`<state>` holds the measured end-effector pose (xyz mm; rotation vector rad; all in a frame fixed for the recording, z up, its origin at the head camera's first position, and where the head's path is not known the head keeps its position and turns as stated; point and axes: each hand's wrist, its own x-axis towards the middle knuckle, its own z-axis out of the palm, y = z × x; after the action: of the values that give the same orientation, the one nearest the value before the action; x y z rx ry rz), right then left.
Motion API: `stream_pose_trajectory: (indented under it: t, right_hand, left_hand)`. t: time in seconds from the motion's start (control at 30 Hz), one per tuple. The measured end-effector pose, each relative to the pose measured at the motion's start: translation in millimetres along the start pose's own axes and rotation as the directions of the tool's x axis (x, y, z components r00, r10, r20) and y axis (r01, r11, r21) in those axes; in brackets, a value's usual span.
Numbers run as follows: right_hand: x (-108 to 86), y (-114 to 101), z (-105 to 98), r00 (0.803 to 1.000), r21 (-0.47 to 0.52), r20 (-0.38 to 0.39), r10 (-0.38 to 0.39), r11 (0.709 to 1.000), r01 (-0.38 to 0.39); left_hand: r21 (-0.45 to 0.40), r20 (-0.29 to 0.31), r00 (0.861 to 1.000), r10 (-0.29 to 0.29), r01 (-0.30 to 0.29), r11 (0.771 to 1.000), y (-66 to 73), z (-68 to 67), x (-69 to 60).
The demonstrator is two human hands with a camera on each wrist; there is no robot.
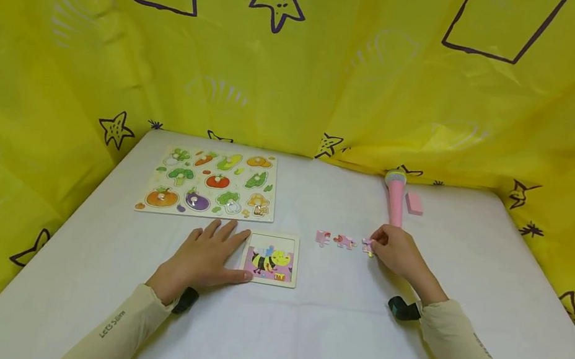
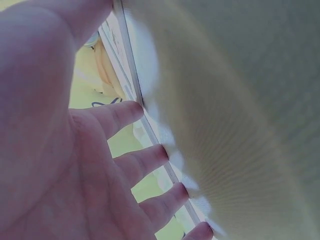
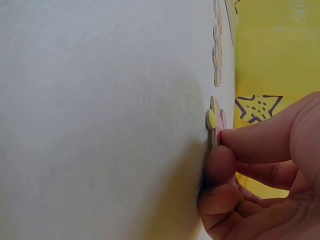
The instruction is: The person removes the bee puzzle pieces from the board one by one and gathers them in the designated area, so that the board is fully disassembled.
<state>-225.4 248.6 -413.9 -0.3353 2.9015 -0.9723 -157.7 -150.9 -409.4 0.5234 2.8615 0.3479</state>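
A small framed jigsaw puzzle (image 1: 266, 283) with a bee picture lies on the white table, its upper part showing bare backing. My left hand (image 1: 204, 257) rests beside its left side, fingers spread, thumb on the lower left corner. In the left wrist view the extended fingers (image 2: 145, 162) are seen from the palm side. To the right, my right hand (image 1: 399, 252) pinches a pink jigsaw piece (image 3: 215, 120) between thumb and forefinger, at the table surface. Two more pink pieces, one on the left (image 1: 323, 238) and one in the middle (image 1: 345, 242), lie in a row with it.
Behind my left hand lies a vegetable peg puzzle board (image 1: 216, 184). A pink toy microphone (image 1: 395, 200) and a pink block (image 1: 414, 203) lie beyond my right hand. Yellow patterned cloth (image 1: 303, 81) hangs around the back and sides of the table (image 1: 260, 351).
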Motion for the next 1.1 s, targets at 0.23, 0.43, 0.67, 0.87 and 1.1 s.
stream_pose_trajectory:
  t: [0.23, 0.43, 0.67, 0.87, 1.1]
  right_hand:
    - [-0.2, -3, -2, 1.000, -0.008, -0.013, -0.007, 1.000, 0.007]
    - [-0.1, -6, -1, 0.999, -0.019, -0.050, -0.022, 1.000, 0.021]
    - [0.4, -17, 3, 0.992, 0.017, -0.114, -0.053, 0.998, 0.055]
    - [0.8, -32, 15, 0.990, 0.050, -0.107, -0.089, 0.994, 0.095]
    - [3.8, -53, 34, 0.988, 0.081, -0.072, -0.140, 0.986, 0.145]
  left_hand:
    - [-0.008, 0.000, 1.000, 0.001, -0.001, 1.000, -0.4, -0.2, -1.0]
    - [-0.020, 0.001, 1.000, -0.004, 0.004, 1.000, -0.9, 1.5, -1.4]
    - [-0.021, 0.003, 1.000, -0.004, 0.004, 1.000, -0.8, -0.6, -0.4]
    - [-0.027, 0.003, 1.000, -0.004, 0.004, 1.000, 1.7, 1.2, 1.7]
    - [-0.007, 0.010, 1.000, -0.020, 0.021, 1.000, 1.2, 3.0, 1.1]
